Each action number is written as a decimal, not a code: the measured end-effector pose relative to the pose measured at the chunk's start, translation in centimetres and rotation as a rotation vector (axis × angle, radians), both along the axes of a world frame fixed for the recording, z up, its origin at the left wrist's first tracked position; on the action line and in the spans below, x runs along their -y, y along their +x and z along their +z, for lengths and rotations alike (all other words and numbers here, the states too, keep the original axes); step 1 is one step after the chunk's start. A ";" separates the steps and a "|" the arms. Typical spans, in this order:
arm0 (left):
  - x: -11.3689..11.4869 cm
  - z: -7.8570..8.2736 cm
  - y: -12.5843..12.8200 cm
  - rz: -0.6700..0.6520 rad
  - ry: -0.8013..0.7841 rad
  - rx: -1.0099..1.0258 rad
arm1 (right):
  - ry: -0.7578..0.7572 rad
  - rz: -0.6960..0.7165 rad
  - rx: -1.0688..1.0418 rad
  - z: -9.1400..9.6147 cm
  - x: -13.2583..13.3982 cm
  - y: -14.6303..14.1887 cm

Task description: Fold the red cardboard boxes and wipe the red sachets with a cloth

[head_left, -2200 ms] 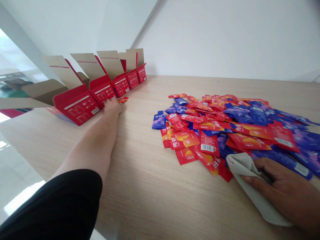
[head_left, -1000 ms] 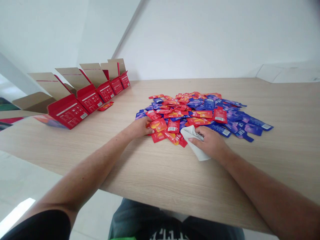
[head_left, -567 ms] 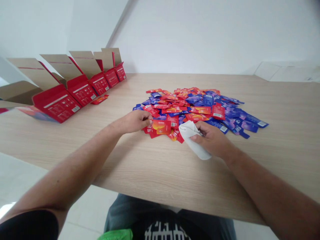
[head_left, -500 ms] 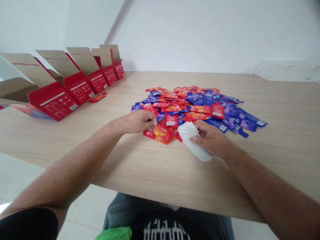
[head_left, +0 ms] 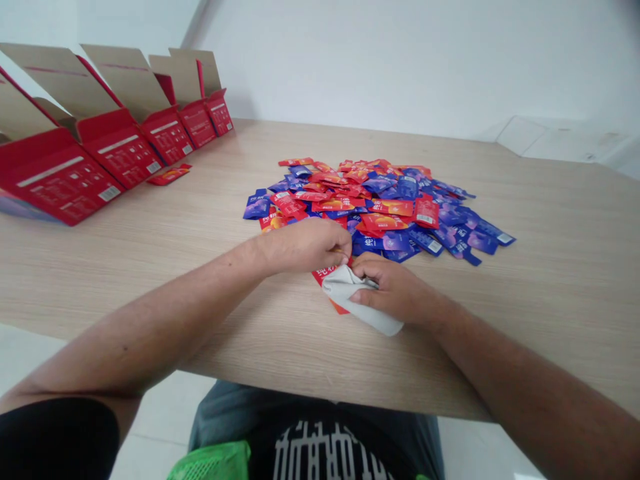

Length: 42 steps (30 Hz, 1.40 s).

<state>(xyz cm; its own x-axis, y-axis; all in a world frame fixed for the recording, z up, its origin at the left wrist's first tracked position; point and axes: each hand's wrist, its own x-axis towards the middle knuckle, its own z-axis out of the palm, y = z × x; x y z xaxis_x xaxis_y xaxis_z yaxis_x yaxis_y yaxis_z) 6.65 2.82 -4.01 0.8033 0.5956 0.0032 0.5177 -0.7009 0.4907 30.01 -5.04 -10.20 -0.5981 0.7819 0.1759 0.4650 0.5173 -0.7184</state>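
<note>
My left hand (head_left: 320, 241) is closed in a pinch at the upper edge of a red-orange packet (head_left: 323, 275) near the front of the pile. In my right hand (head_left: 393, 288) is a folded white cloth (head_left: 365, 303), bunched under the thumb and fingers. The cloth lies over most of that packet, so only its left and lower edges show. Both hands are close together, fingertips almost touching. Just behind them spreads the heap of red-orange and blue-purple packets (head_left: 390, 206).
Several red cardboard boxes (head_left: 117, 147) with raised flaps stand in a row on the left of the wooden table (head_left: 210, 200). One red packet (head_left: 170, 175) lies beside them. A white wall (head_left: 380, 67) rises behind. Something green (head_left: 215, 460) shows at my lap.
My left hand has moved right, to the front packet. My right hand has brought the cloth left and over that packet. The view has shifted slightly.
</note>
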 end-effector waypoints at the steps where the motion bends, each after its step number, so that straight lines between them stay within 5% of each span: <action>1: 0.0 -0.1 -0.3 0.074 0.048 0.062 | 0.004 -0.035 -0.021 -0.1 -0.1 0.0; 4: -0.1 -1.1 -1.6 0.328 0.110 0.317 | -0.005 -0.165 -0.134 -0.6 -0.1 -0.1; 6: 0.1 -2.2 -2.2 0.431 -0.023 0.495 | -0.066 -0.269 -0.226 -0.8 -0.1 -0.1; 10: 1.2 -4.8 -2.1 0.394 -0.512 0.778 | -0.205 -0.401 -0.389 -1.2 0.3 -0.4; 12: 1.6 -5.8 -1.5 0.375 -0.585 0.827 | -0.224 -0.402 -0.413 -1.4 0.5 -0.5; 19: 2.1 -7.7 -1.2 0.400 -0.407 0.737 | -0.203 -0.396 -0.263 -1.4 0.8 -0.9; 25: 2.9 -7.3 -2.0 0.360 -0.332 0.687 | -0.175 -0.326 -0.188 -0.7 1.4 -1.2; 34: 3.4 -7.0 -2.3 0.241 -0.432 0.604 | 0.365 -0.478 0.136 1.4 1.5 0.5; 40: 3.5 -7.7 -1.7 0.253 -0.620 0.684 | 0.418 -0.152 0.297 1.2 3.1 -0.7; 42: 3.6 -7.6 -1.7 0.237 -0.663 0.676 | 0.422 -0.157 0.309 1.3 2.9 -0.6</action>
<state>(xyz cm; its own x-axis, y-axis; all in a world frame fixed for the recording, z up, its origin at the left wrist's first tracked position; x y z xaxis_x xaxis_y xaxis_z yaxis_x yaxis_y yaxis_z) 4.98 -0.76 -11.64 0.6143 0.7886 0.0251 0.0741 -0.0893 0.9932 29.44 -7.98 -8.89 -0.5536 0.7651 0.3288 0.7161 0.6389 -0.2811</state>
